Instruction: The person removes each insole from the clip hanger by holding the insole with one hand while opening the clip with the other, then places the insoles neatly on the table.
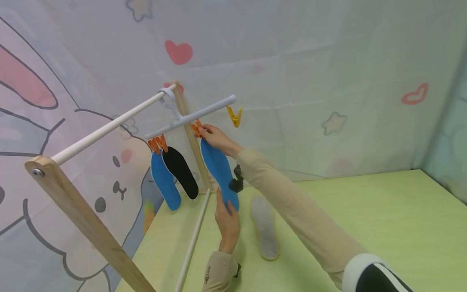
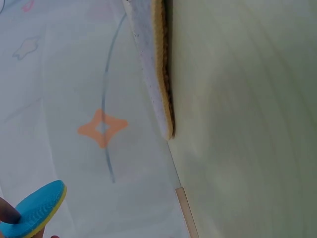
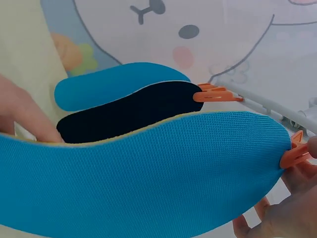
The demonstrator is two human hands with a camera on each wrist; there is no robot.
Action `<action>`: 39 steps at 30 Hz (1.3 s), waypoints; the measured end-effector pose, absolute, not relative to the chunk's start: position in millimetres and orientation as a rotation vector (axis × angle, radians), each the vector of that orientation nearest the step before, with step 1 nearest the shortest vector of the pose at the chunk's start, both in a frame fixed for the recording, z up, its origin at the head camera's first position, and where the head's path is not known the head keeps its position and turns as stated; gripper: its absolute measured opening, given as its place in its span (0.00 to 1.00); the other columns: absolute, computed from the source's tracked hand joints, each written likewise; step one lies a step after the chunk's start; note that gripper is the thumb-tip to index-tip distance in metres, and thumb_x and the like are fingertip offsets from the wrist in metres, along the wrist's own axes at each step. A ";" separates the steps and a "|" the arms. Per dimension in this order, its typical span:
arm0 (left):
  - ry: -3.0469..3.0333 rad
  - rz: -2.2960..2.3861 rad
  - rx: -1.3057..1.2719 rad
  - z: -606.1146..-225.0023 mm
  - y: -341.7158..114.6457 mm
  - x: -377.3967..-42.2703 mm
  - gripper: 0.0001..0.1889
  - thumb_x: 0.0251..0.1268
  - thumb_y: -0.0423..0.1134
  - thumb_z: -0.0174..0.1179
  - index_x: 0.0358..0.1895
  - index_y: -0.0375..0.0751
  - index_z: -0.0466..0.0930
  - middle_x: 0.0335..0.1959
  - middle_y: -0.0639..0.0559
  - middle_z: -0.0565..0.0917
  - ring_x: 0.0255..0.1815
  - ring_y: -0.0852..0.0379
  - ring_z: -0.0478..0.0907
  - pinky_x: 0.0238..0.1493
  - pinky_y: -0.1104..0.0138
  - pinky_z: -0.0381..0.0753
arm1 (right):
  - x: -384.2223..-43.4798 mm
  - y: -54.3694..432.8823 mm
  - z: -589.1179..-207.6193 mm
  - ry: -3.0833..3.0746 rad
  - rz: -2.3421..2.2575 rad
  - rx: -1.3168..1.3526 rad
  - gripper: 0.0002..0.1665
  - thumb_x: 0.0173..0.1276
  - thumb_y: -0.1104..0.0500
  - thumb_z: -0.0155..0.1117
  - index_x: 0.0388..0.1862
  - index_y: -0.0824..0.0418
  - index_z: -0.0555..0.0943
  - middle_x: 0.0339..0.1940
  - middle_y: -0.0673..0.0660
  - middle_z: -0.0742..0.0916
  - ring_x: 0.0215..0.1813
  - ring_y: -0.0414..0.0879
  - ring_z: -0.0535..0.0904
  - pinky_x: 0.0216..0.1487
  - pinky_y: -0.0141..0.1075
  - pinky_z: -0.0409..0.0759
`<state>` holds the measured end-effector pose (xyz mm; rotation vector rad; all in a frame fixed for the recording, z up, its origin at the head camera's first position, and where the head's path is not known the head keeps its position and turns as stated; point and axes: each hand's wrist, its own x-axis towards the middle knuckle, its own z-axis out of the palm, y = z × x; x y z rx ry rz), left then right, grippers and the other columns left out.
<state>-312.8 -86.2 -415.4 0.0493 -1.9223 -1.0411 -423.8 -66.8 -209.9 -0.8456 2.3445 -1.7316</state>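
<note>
A blue insole [image 1: 218,164] with a yellow edge hangs from an orange clothespin [image 3: 295,154] under the white hanger bar [image 1: 208,111]. My right hand [image 1: 219,140] pinches that clothespin at the insole's top end. Lower down, my left hand [image 1: 228,223] grips the insole's bottom end between thumb and fingers; a small part of this hand shows beside the insole [image 2: 42,206] in the left wrist view. To the left, another blue insole [image 1: 163,178] and a black insole [image 1: 181,172] hang from orange clothespins [image 1: 158,143]. A yellow clothespin [image 1: 234,117] dangles near the bar's right end.
The hanger hooks over a white rod [image 1: 109,125] on a wooden frame [image 1: 91,223]. A grey insole [image 1: 265,231] with a yellowish rim lies on the light green table [image 1: 346,231]. A printed cloth [image 1: 292,73] forms the backdrop. A lower white rod [image 1: 193,243] runs along the table.
</note>
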 end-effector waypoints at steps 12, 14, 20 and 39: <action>-1.930 -1.045 0.061 -415.3 -88.9 -313.1 0.25 0.58 0.24 0.51 0.61 0.31 0.62 0.58 0.36 0.72 0.55 0.40 0.72 0.51 0.52 0.73 | -425.9 -72.2 -204.1 2.175 -1.816 -0.686 0.27 0.72 0.47 0.37 0.66 0.53 0.61 0.58 0.55 0.77 0.68 0.45 0.61 0.70 0.38 0.56; -1.930 -1.045 0.062 -414.7 -88.9 -312.3 0.25 0.58 0.24 0.51 0.61 0.30 0.62 0.58 0.36 0.72 0.55 0.40 0.72 0.51 0.52 0.73 | -425.8 -72.5 -203.7 2.158 -1.827 -0.680 0.26 0.72 0.48 0.37 0.66 0.53 0.63 0.56 0.56 0.79 0.68 0.44 0.62 0.69 0.37 0.56; -1.932 -1.057 0.052 -413.3 -88.4 -310.6 0.25 0.59 0.24 0.50 0.62 0.31 0.62 0.58 0.35 0.71 0.56 0.40 0.71 0.52 0.51 0.72 | -425.8 -73.2 -202.0 2.139 -1.867 -0.626 0.25 0.71 0.49 0.39 0.64 0.55 0.65 0.54 0.57 0.80 0.65 0.45 0.64 0.68 0.37 0.57; -1.953 -1.066 0.048 -409.0 -83.4 -314.0 0.25 0.60 0.24 0.49 0.62 0.34 0.61 0.58 0.37 0.72 0.54 0.40 0.72 0.50 0.52 0.74 | -430.7 -64.5 -195.5 2.011 -1.998 -0.533 0.25 0.69 0.50 0.46 0.62 0.59 0.67 0.58 0.58 0.78 0.65 0.47 0.65 0.69 0.41 0.56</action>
